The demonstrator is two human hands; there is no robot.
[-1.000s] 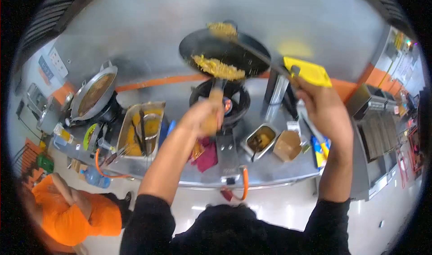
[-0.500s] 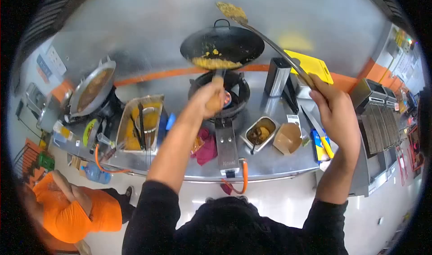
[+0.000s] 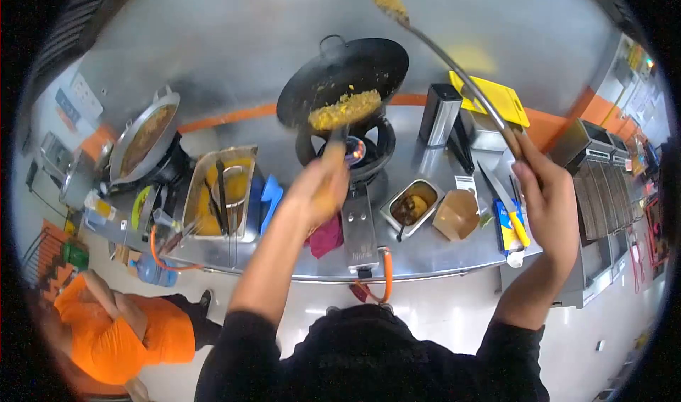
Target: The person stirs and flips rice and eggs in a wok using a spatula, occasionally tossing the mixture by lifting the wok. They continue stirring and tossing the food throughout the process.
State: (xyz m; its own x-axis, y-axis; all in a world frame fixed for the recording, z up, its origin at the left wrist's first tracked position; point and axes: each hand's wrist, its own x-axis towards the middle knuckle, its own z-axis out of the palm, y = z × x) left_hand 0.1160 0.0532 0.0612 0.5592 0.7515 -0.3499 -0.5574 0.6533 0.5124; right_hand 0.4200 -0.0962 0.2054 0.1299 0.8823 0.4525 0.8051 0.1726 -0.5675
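Observation:
My left hand [image 3: 317,195] is wrapped round the wooden handle of a black wok [image 3: 372,58], which is tilted above the lit gas burner [image 3: 383,149]. Yellow fried rice [image 3: 345,110] is bunched along the wok's near side, slightly blurred. Raised at the right, my right hand [image 3: 543,188] grips the end of a long metal wok ladle [image 3: 454,63]. The ladle's bowl, up by the steel wall, is coated with the same yellow food and stands apart from the wok. Fingers partly cover both handles.
On the steel counter [image 3: 305,260] stand a deep tray [image 3: 253,214] with yellow liquid, a small food pan [image 3: 425,226] and a cardboard box [image 3: 455,215]. A yellow-handled knife [image 3: 512,214] lies right. Another wok [image 3: 145,132] is at left. A person in orange [image 3: 128,327] stands left.
The wok has tipped sideways and shifted slightly left, and the food has lifted and bunched together. My left hand has moved down and left. The ladle has risen and moved right.

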